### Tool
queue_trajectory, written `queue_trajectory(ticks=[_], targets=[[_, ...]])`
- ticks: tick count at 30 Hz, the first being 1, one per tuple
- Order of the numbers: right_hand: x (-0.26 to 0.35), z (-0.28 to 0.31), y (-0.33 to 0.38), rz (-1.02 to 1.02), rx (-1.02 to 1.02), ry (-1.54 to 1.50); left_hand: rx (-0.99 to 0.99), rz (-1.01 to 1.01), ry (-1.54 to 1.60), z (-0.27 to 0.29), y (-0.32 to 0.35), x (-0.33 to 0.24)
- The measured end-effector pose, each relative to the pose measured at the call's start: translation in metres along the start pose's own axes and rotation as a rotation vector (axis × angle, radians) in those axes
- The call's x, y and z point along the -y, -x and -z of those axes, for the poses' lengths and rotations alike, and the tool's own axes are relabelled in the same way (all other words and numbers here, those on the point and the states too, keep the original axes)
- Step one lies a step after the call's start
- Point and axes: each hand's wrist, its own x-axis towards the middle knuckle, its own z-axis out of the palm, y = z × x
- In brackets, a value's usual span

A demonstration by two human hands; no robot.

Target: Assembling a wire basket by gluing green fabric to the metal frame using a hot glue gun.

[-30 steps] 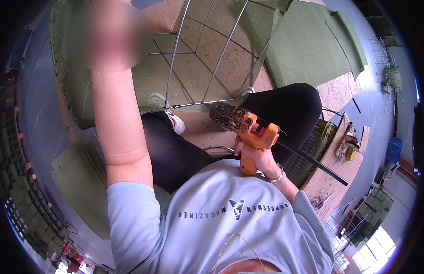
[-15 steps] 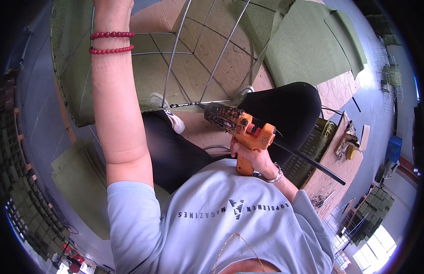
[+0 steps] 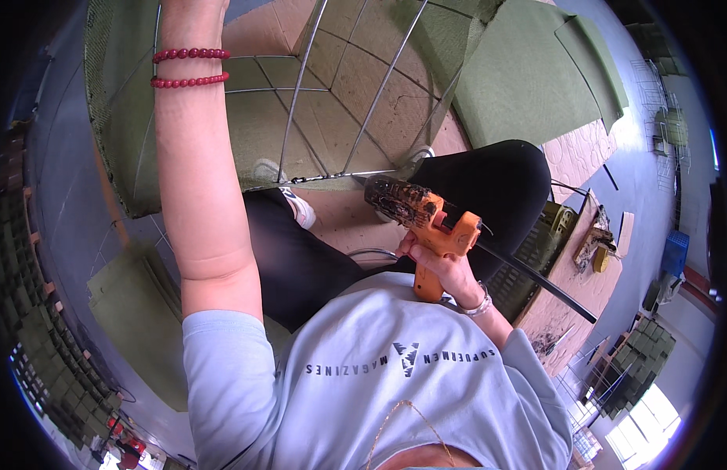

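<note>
My right hand (image 3: 448, 270) is closed around the grip of an orange glue gun (image 3: 449, 239), its front crusted with dark glue. A long black glue stick (image 3: 535, 283) sticks out of its back. The nozzle points up and left, just apart from the near edge of a wire frame (image 3: 371, 117) lined with green mesh fabric (image 3: 257, 133). Dark blobs sit along that edge wire. My left arm, with two red bead bracelets, reaches over the frame's left side. Only the base of my left hand (image 3: 193, 9) shows at the top edge; its fingers are out of view.
Green fabric sheets (image 3: 528, 78) lie at the upper right, and more green sheets (image 3: 136, 290) at the lower left. Beside my right leg are an olive plastic crate (image 3: 555, 231) and a board (image 3: 571, 305) with a glue-stained block (image 3: 594, 247). Wire racks stand farther right.
The glue gun has moved right with my right hand, and its nozzle has come away from the frame's near edge. My left arm is almost still.
</note>
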Motion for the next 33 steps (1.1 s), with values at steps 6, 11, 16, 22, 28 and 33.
queue_trajectory(ticks=[6, 11, 16, 22, 28, 33], targets=[[0.004, -0.001, 0.001, -0.001, -0.087, -0.061, 0.007, -0.013, -0.006, -0.004, 0.0, 0.0], [-0.003, -0.002, 0.0, -0.024, -0.012, -0.028, 0.01, -0.026, -0.013, -0.006, 0.0, -0.002], [-0.006, -0.007, 0.0, -0.003, -0.065, -0.168, -0.018, 0.008, -0.007, -0.002, -0.002, -0.001], [-0.001, 0.001, 0.004, 0.021, -0.108, -0.118, -0.033, 0.047, 0.072, 0.004, -0.005, 0.005], [0.009, 0.007, 0.006, 0.046, -0.153, -0.09, -0.054, 0.051, 0.035, 0.008, -0.005, 0.003], [0.009, 0.003, 0.002, 0.001, -0.163, -0.101, -0.072, 0.116, -0.001, 0.006, -0.004, -0.003]])
